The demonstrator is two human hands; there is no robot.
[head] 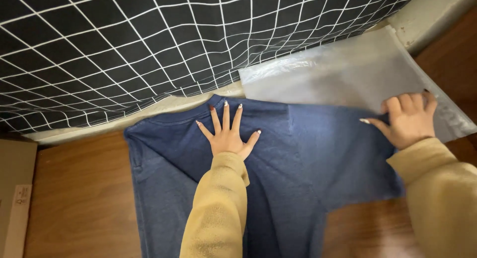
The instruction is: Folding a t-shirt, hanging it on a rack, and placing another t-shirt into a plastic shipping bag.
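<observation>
A dark blue t-shirt lies spread flat on a wooden floor, its collar toward the top. My left hand presses flat on the shirt just below the collar, fingers spread. Over at the right, my right hand rests on the shirt's right sleeve edge, fingers curled, where the cloth meets a clear plastic bag. Whether it pinches the cloth I cannot tell. Both arms wear mustard-yellow sleeves.
A black blanket with a white grid pattern hangs over the bed edge along the top. A cardboard box sits at the left edge. A pale wall strip shows at top right.
</observation>
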